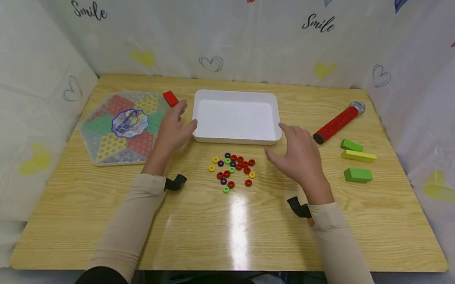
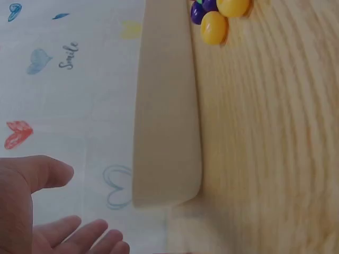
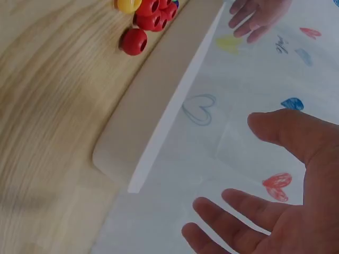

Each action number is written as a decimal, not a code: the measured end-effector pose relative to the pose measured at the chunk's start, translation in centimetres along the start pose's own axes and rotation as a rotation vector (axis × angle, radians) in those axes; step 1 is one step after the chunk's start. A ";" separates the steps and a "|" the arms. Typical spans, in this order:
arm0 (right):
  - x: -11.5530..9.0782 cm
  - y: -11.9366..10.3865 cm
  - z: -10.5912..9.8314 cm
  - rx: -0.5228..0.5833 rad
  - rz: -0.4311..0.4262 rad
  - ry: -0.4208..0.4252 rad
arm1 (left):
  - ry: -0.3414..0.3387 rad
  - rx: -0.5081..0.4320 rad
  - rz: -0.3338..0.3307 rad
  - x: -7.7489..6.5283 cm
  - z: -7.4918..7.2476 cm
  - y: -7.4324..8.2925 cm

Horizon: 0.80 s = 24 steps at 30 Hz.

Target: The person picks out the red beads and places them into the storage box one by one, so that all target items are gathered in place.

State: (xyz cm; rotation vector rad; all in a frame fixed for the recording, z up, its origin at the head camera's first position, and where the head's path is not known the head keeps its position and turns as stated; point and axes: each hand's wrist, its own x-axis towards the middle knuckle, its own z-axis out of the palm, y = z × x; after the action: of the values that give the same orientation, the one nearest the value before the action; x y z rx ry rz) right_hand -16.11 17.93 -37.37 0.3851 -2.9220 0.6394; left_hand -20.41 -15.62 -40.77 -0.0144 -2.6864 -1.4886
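Note:
A white rectangular tray [image 1: 236, 117] lies flat toward the back of the table with nothing in it. My left hand [image 1: 175, 129] is beside its left end, fingers relaxed and spread from the thumb. On the opposite side, my right hand [image 1: 299, 156] is by the tray's right end, its thumb [image 3: 275, 127] and fingers apart. Neither palm holds anything. Small round beads [image 1: 239, 167] in red, yellow, green and purple lie scattered in front of the tray. Both wrist views show the tray's side wall [image 2: 167, 116] with some beads beyond it.
Left of the tray lies a hexagonal Chinese checkers box [image 1: 96, 148], a red block [image 1: 170, 98] at its upper right corner. On the right are a red cylinder with a silver end [image 1: 336, 125], a yellow block [image 1: 358, 156] and two green blocks [image 1: 358, 175].

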 end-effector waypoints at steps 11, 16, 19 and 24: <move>-2.7 0.1 2.2 0.288 0.141 -0.162 | 0.000 -0.021 -0.039 -0.1 1.4 -1.8; -3.5 -0.2 3.2 0.320 0.150 -0.210 | 0.002 -0.027 -0.052 -0.1 1.7 -2.2; -3.9 -0.5 3.7 0.312 0.136 -0.220 | 0.000 -0.055 -0.063 0.0 1.9 -2.4; -4.2 -1.0 4.1 0.326 0.129 -0.224 | -0.004 -0.070 -0.084 0.3 2.1 -2.5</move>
State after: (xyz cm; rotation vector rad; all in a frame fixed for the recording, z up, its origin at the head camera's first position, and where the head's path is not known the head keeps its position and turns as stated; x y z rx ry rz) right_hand -12.08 16.18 -41.45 0.3205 -3.0714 1.1708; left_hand -20.92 -15.14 -43.98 0.0923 -2.6682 -1.6071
